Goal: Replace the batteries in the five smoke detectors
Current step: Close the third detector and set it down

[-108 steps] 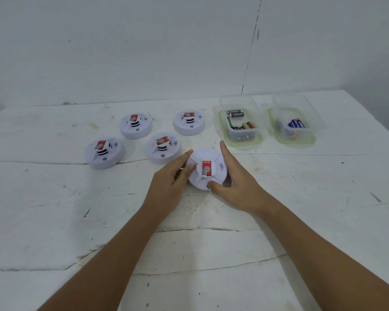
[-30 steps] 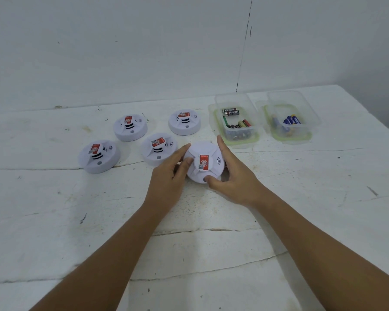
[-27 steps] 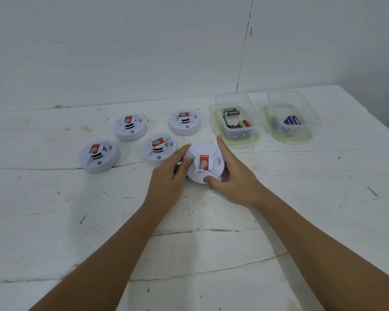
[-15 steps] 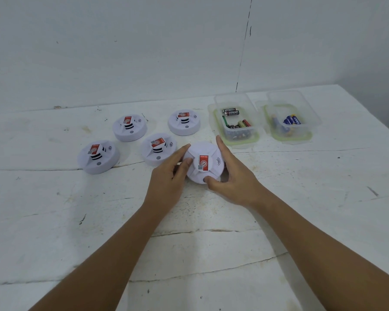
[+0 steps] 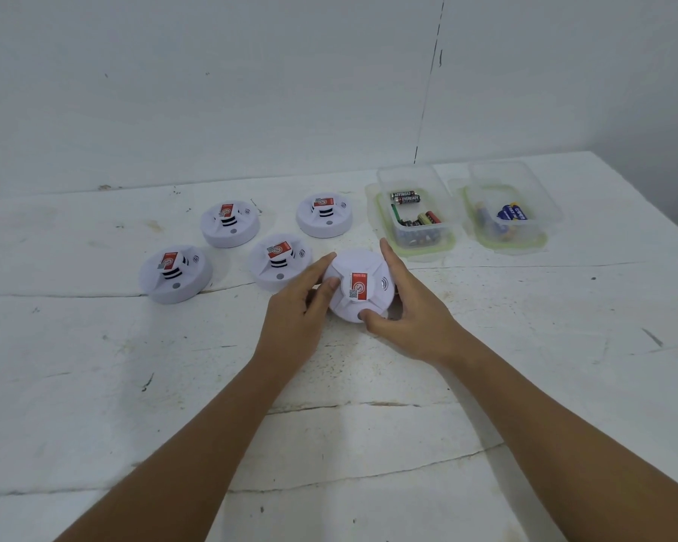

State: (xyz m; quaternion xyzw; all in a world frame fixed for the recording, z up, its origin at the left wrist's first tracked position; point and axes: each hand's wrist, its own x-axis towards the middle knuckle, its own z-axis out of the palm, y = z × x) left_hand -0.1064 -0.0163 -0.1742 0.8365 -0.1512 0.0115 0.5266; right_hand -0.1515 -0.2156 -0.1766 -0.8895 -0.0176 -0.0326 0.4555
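both hands frame one white smoke detector (image 5: 360, 290) on a cracked white table (image 5: 94, 365). the left hand (image 5: 297, 315) curls its fingers round the detector's left rim, and the right hand (image 5: 402, 312) curves round the right rim with the thumb pressed at the near edge; the two hands are a detector's width apart, clamped on the same piece. over the past few seconds almost nothing has changed: the grip is the same, the detector sits in the same spot, its red label facing up, its cover still on. this reads as the very start of the job, probably the person bracing to twist the casing open.

just beyond the left hand's fingertips is a second detector (image 5: 279, 264), with three more detectors (image 5: 176, 272) further out to the left and beyond. past the right hand's fingertips stands a clear tub of mixed batteries (image 5: 413, 215), and to its right another tub with blue batteries (image 5: 507, 217).
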